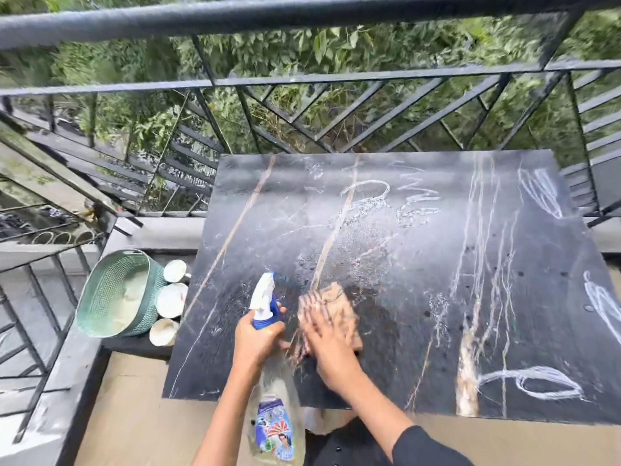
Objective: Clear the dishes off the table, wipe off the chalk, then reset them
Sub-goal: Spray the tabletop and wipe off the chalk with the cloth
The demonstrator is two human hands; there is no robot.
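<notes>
Dark marble-look slab worktop [386, 331] with pale veins: no dishes on it, so the clearing step looks done. Centre is wet with spray droplets. That's the patch I'm working.

Green mesh plastic basket [148, 297] sits off the worktop on a low dark ledge at the left, holding pale dishes; can't tell which kind. Parked there so the slab is free to wipe and the reset is a short reach.

Clear plastic spray bottle [275, 415] with a white-and-blue trigger head, in my left hand [257, 338]. Fingers wrapped round the neck, nozzle aimed far across the slab. It's kept in hand so I can re-wet without putting the cloth down.

Three white cups [171, 299] in a row just beside the basket, between it and the worktop's left edge.

Tan crumpled cloth [339, 304] on the near-centre of the slab. My right hand [327, 338] is on top of it, fingers laid flat and spread to press it down, not curled round it. The hand is motion-blurred.

White chalk scribbles [537, 385] remain at near right, the right edge and far centre. My call: wiping is at an early stage, reset not yet due.
</notes>
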